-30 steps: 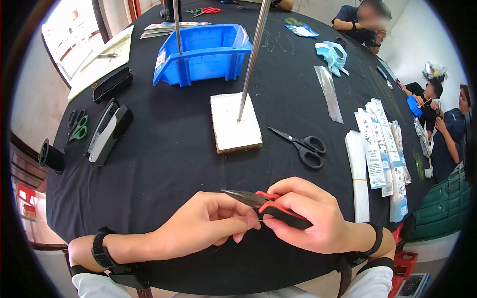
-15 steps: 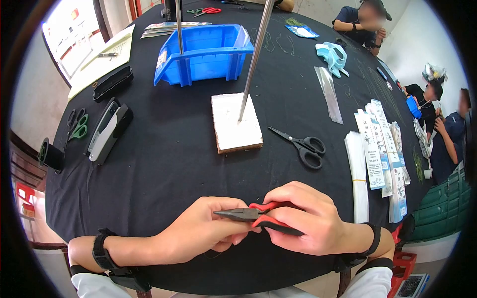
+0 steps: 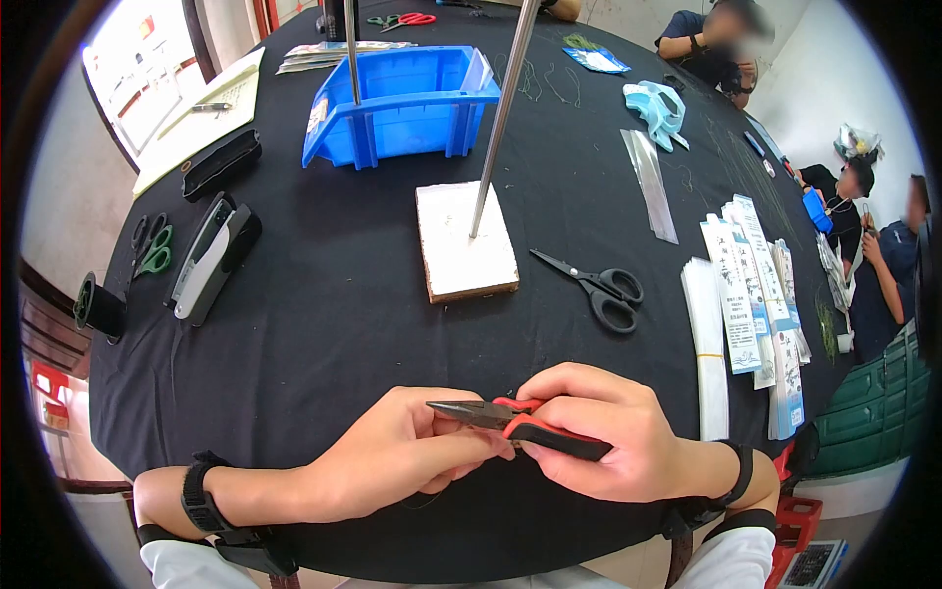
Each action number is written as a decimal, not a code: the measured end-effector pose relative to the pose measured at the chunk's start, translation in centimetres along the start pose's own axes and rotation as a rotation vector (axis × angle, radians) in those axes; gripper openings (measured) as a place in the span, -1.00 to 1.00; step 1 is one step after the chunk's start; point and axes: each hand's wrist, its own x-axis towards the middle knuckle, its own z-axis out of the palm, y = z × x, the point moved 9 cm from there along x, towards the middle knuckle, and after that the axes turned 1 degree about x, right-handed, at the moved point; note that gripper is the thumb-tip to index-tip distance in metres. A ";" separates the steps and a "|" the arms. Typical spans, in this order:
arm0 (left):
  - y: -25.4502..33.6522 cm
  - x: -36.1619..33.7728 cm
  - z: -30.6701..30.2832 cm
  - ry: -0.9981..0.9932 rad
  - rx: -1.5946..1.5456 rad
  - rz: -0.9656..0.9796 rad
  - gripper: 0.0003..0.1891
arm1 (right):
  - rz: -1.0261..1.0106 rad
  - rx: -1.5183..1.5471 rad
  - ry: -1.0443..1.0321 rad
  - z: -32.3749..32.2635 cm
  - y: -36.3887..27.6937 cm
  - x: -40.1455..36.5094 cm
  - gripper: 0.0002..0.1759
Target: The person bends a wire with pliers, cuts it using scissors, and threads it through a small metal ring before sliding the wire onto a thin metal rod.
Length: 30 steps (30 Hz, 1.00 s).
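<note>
Red-and-black needle-nose pliers (image 3: 559, 437) are in my right hand (image 3: 613, 432), whose fingers wrap round the handles. The dark jaws point left and lie over the fingers of my left hand (image 3: 407, 447). That hand is closed, thumb pressed toward the curled fingers close to my right fingertips. Whatever it pinches is too small or hidden to name. A faint thin line curves on the cloth below it. Beyond my hands lie black scissors (image 3: 599, 290) and a white block (image 3: 466, 240) with a metal rod (image 3: 500, 118) standing on it.
A blue bin (image 3: 402, 108) stands at the back, with another rod in front. To the left are a stapler (image 3: 214, 260), green-handled scissors (image 3: 157, 250) and a black spool (image 3: 100, 306). Printed packets (image 3: 731, 294) and white sleeves (image 3: 706, 353) lie right. Other people sit beyond the table.
The pliers have turned slightly in my right hand; their handles now look closer together and the jaw tips sit a little higher. My left hand has barely moved.
</note>
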 end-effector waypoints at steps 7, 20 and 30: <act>0.2 0.0 -0.1 -0.001 0.067 0.004 -0.86 | -0.080 -0.106 0.044 -0.2 -0.9 0.3 -0.83; 2.3 -0.6 -2.7 0.260 0.020 0.183 -0.90 | -0.054 -0.282 0.214 -2.3 -0.6 0.0 -0.85; 4.1 -1.6 -4.0 0.373 -0.047 0.362 -0.92 | 0.013 -0.368 0.176 -1.5 0.4 0.1 -0.76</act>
